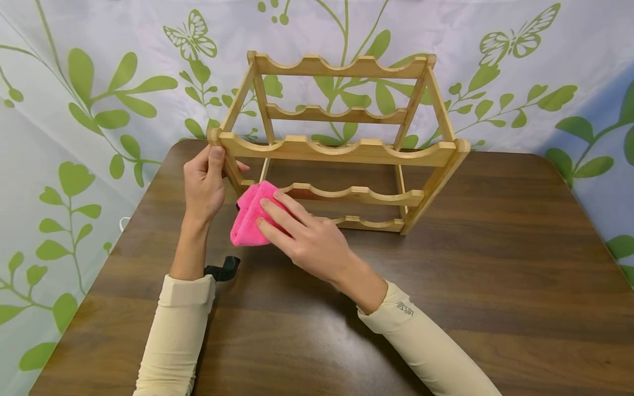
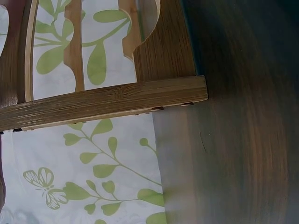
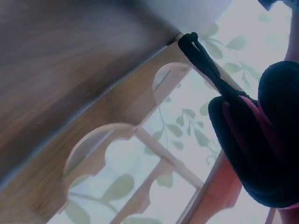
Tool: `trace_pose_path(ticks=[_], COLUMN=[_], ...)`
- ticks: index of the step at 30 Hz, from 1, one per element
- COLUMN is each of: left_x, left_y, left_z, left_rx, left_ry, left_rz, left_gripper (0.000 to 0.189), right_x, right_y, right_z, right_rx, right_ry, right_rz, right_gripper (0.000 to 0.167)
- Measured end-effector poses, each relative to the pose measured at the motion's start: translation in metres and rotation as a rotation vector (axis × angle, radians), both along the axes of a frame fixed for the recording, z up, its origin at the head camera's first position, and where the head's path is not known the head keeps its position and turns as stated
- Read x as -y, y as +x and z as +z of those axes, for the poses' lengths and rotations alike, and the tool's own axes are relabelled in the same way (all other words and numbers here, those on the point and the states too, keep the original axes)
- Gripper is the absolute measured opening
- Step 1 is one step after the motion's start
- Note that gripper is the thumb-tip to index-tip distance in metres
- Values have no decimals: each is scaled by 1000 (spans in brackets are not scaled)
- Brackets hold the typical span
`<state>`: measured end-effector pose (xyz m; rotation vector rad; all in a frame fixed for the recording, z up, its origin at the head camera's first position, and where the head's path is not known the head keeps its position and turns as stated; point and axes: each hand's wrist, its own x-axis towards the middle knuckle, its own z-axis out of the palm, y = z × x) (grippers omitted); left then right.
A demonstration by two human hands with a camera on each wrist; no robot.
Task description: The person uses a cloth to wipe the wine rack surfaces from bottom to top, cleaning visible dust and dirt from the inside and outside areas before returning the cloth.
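A light wooden wine rack [image 1: 342, 151] with scalloped bars stands upright on the brown table. My left hand [image 1: 204, 186] grips its left front post near the top, thumb on the near side. In my right hand [image 1: 319, 245] is a folded pink cloth [image 1: 251, 217], held against the left end of the rack's middle front bar. The thumb is hidden behind the cloth. From the right wrist, the cloth [image 3: 247, 154] looks dark with pink folds and a black loop. The left wrist view shows a rack post [image 2: 103, 103] but no clear part of the hand.
A brown wooden table [image 1: 505, 264] spreads around the rack. Behind it hangs a white curtain [image 1: 134, 33] printed with green leaves and butterflies. A black bracket [image 1: 224, 268] sits at the left wrist, and a small white loop [image 1: 124, 223] shows past the table's left edge.
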<state>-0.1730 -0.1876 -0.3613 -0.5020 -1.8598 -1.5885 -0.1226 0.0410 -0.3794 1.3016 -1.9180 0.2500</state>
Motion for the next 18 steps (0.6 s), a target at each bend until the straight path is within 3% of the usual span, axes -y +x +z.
trace_pose_path(ticks=[5, 9, 18], left_x=[2, 3, 1], left_y=[-1, -2, -2], left_z=[-1, -1, 0], left_rx=[-9, -11, -6], left_ry=[-3, -7, -5], left_rz=[-6, -20, -15], left_gripper=[46, 49, 51], right_x=[20, 24, 18], right_y=[-9, -14, -20], right_z=[2, 1, -9], right_rx=[-47, -45, 18], right_ry=[66, 105, 41], right_rz=[-27, -102, -216], right_gripper=[25, 23, 14])
